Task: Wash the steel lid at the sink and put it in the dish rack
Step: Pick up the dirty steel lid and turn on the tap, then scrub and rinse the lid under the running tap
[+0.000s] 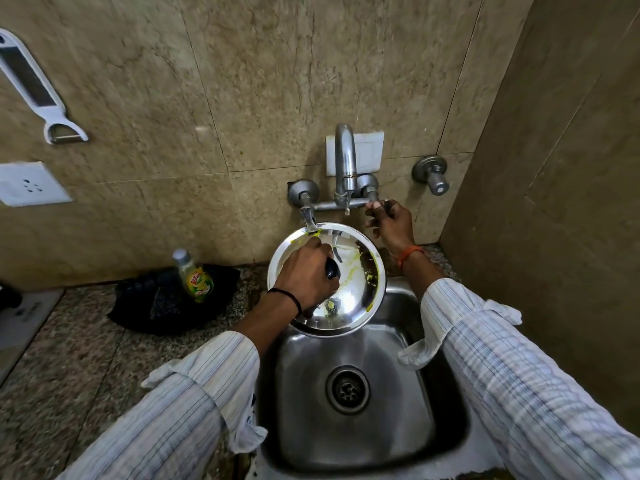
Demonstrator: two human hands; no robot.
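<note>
I have the steel lid up over the back edge of the sink, tilted with its inner face toward me, right under the tap spout. Yellow-green food smears run along its rim and across the middle, so I judge the washing has barely begun. My left hand is closed around the lid's black knob, fingers wrapped tight, carrying the whole weight from that one point. My right hand is up at the right tap handle, fingers curled on it; only a small drip shows at the spout's mouth, no real stream.

What worries me from here: a single-handed hold on a small knob gets slippery once water hits, and the lid could twist or drop into the basin. The lid's top edge sits just beside the left tap handle, so a careless lift could knock it. If I open the tap hard, water striking the tilted face would likely spray onto my sleeves and the counter.

A dish soap bottle stands on a dark cloth at the counter's back edge, left of the sink. I see no dish rack in view, so I cannot plan the drop-off yet.
</note>
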